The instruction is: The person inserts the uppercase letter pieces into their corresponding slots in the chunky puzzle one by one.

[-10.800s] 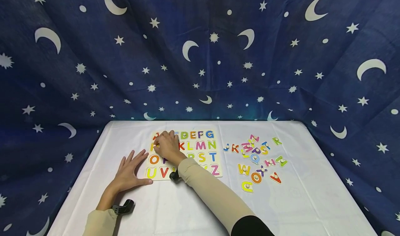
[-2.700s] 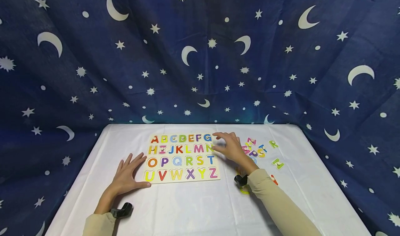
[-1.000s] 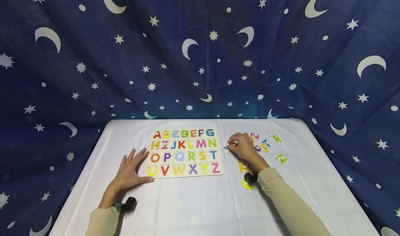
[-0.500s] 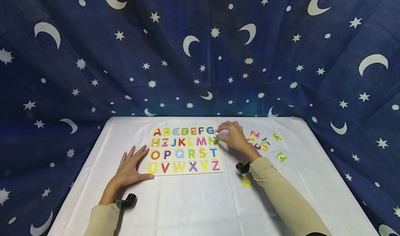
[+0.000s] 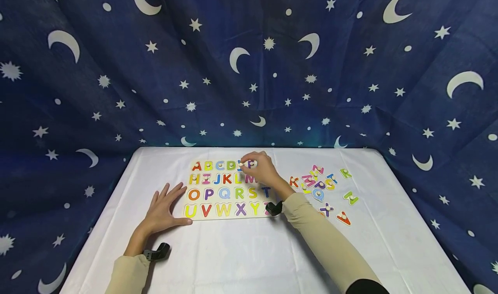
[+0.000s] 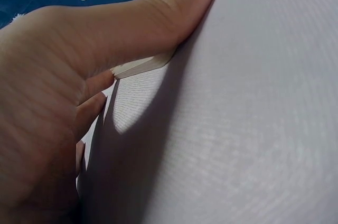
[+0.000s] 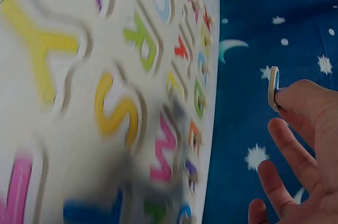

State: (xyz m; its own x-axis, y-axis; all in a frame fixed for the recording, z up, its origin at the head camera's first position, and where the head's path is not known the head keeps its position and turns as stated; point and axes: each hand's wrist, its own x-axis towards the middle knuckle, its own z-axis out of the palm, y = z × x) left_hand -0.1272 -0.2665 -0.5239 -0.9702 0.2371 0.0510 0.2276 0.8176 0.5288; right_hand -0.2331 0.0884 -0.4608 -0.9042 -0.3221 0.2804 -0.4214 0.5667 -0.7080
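My right hand (image 5: 263, 171) pinches a small blue letter J piece (image 5: 240, 166) over the top row of the alphabet puzzle board (image 5: 223, 218). In the right wrist view the J piece (image 7: 272, 90) stands edge-on between thumb and forefinger, raised off the board (image 7: 63, 129). My left hand (image 5: 160, 212) lies spread at the board's left side, thumb at the near corner. The left wrist view has that thumb (image 6: 153, 20) along the board's edge (image 6: 145, 66). Knobbed pieces A (image 5: 196, 166) to F, H (image 5: 194, 179) and I (image 5: 206, 179) sit in their slots; my right hand covers G.
Right of the board lie several loose knobbed letters, among them a red K (image 5: 294, 181), light blue Q (image 5: 318, 194), purple X (image 5: 326, 209) and green R (image 5: 345, 173). My right forearm hides others. A white cloth (image 5: 241, 259) covers the table; a starry curtain (image 5: 218, 60) hangs behind.
Since the oldest frame, the pink I has gone from the table into its slot. My right hand has picked up the blue J and carried it left over the board. My left hand stays put.
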